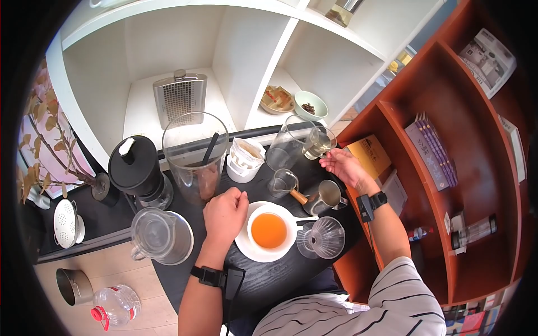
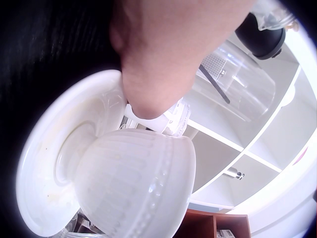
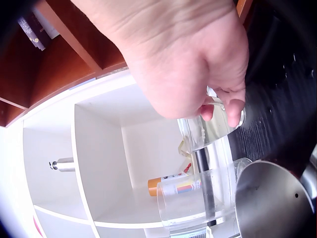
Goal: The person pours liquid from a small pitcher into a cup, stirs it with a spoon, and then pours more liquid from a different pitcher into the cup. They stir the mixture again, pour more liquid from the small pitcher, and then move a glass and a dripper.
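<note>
My right hand [image 1: 343,167] pinches the handle of a small glass cup [image 1: 318,143] with pale liquid in it, at the back right of the black table. In the right wrist view, the cup [image 3: 214,124] shows just past the fingertips. A larger clear glass [image 1: 284,147] stands beside it. My left hand [image 1: 226,213] rests on the table with its fingers curled in, holding nothing. Right of it, a white cup [image 1: 292,230] of orange-brown tea sits on a white saucer [image 1: 262,258]; the left wrist view shows the cup's ribbed side [image 2: 131,181].
Around the hands stand a steel pitcher [image 1: 327,196], a wood-handled glass pitcher [image 1: 283,182], a glass dripper [image 1: 328,238], a white drip-bag cup [image 1: 244,162], a tall glass [image 1: 195,131], a black grinder [image 1: 134,168] and a glass jug [image 1: 157,235]. White shelves stand behind.
</note>
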A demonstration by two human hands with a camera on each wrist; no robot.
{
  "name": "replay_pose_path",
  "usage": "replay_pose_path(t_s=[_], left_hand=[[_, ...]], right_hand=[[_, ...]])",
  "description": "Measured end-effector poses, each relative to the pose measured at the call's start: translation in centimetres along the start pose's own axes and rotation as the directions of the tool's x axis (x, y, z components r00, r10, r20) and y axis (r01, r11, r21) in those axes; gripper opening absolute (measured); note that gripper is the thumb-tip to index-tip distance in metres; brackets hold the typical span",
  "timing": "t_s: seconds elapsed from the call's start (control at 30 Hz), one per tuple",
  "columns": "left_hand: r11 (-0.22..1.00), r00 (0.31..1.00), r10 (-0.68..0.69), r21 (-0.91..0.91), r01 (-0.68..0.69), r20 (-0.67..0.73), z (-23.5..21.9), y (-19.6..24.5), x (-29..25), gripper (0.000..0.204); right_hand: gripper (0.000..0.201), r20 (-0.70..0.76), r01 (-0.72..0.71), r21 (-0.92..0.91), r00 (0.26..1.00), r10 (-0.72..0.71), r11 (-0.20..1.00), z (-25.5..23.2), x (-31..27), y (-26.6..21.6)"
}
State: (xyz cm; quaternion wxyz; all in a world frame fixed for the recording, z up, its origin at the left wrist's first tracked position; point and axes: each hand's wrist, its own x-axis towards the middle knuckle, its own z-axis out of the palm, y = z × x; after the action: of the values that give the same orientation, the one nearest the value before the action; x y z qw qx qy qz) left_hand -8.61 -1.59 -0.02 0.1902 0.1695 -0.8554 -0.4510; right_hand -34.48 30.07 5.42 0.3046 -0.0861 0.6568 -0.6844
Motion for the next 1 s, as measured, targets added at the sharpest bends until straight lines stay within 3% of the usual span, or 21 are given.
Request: replay_pose_path(t_s=[0.5, 1.0], left_hand=[[1.0, 0.999, 0.03, 0.004, -0.03, -0.013, 0.0, -0.1, 0.0, 0.026], [1.0, 1.0, 0.008, -0.001, -0.008, 0.0, 0.0, -0.1, 0.1, 0.026]], right_hand=[[0.023, -0.097, 0.096, -0.001, 0.991, -0.096, 0.995, 0.7, -1.8, -2.0], [0.029, -0.072, 0.171, -0.05, 0.982, -0.174, 0.984, 4.2, -5.3, -6.7]])
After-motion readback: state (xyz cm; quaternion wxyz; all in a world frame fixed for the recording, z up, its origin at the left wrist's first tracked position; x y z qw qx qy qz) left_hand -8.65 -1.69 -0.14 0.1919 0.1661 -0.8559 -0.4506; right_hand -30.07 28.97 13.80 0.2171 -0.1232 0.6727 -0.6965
